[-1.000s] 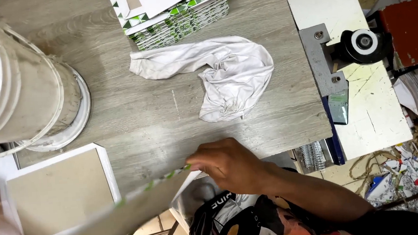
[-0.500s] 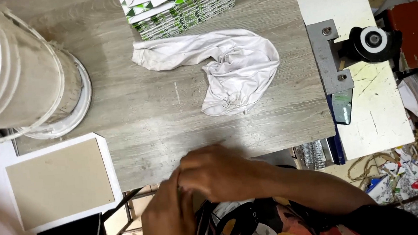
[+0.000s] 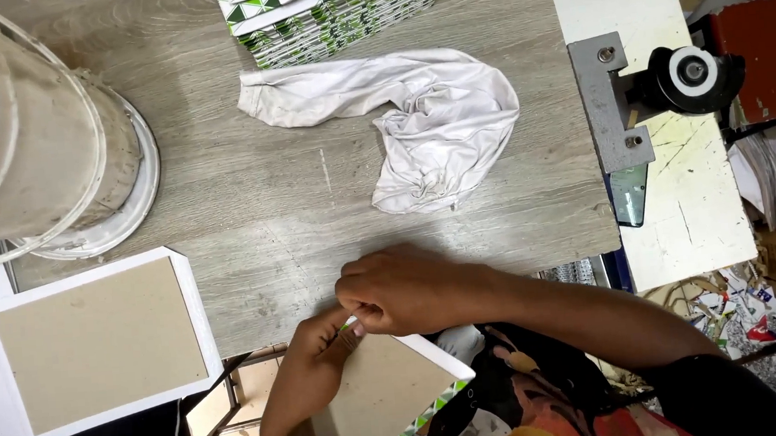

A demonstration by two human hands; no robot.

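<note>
Your right hand (image 3: 408,290) and left hand (image 3: 320,348) pinch the top corner of a white-edged board (image 3: 380,403) at the table (image 3: 250,220) edge (fingers closed on its patterned trim). Uneven pressure could crease that corner; the cloth (image 3: 436,122) lies well beyond your fingertips.

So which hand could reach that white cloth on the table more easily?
Probably the right hand: it sits at the table edge, directly below the white cloth. The left hand is lower, off the table, at the board corner both pinch.
</note>
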